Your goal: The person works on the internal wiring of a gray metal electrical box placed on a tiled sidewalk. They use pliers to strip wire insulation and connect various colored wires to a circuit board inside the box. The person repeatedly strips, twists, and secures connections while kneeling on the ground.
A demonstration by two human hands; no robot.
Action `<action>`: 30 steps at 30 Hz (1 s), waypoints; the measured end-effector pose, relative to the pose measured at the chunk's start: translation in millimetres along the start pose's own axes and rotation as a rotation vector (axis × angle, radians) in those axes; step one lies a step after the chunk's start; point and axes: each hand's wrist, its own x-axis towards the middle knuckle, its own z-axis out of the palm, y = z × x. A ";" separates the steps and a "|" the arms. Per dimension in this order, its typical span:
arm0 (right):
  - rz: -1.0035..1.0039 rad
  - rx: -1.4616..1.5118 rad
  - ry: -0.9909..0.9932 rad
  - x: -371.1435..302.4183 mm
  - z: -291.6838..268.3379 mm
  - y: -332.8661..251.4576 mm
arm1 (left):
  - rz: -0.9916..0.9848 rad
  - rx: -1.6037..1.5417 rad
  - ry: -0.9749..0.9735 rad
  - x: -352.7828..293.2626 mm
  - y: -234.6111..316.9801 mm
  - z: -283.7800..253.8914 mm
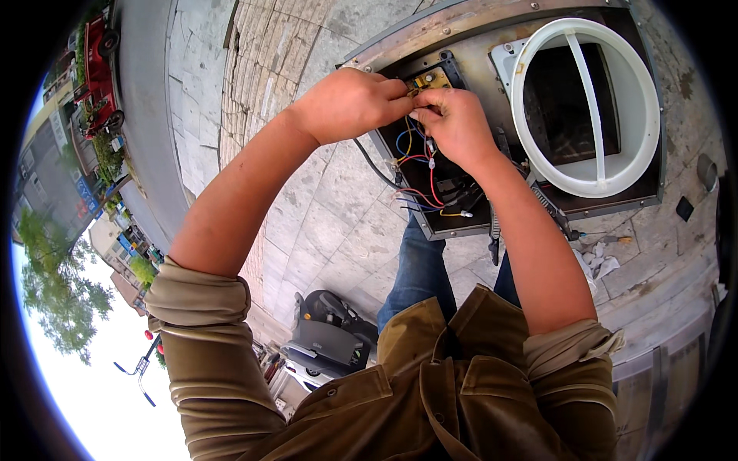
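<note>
My left hand (352,104) and my right hand (455,127) meet fingertip to fingertip over an opened metal appliance housing (480,65). Both are closed in a pinch on thin wires, whose gripped ends are hidden by the fingers. Right behind the fingertips sits a small yellowish circuit board (430,80) in a dark holder. Below my hands hang loose coloured wires (432,184), red, blue and yellow, some ending in clear connector sleeves. A black cable (374,163) runs out over the housing's left edge.
A round white plastic ring (653,107) with a crossbar fills the housing's right side. Tools and a whitish cloth (598,260) lie on the stone paving (307,207) at the right. At lower left stands a dark grey scooter-like vehicle (327,342). A red vehicle (98,73) is on the road.
</note>
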 end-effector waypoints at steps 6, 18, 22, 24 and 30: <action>-0.018 -0.026 0.047 -0.3 1.5 2.5 | -0.866 -0.707 -0.108 26.8 29.7 1.9; -0.007 0.030 0.073 -0.2 3.2 4.1 | -0.609 -0.108 0.236 2.5 43.6 11.5; -0.007 -0.010 0.073 -0.3 4.0 0.0 | -0.472 0.075 0.134 1.0 46.5 20.4; 0.007 -0.015 0.062 -0.5 1.7 -3.2 | -0.440 0.091 0.076 3.5 44.6 19.7; -0.085 -0.131 0.087 -4.3 5.6 -4.9 | -0.926 -0.695 0.067 10.2 42.5 24.6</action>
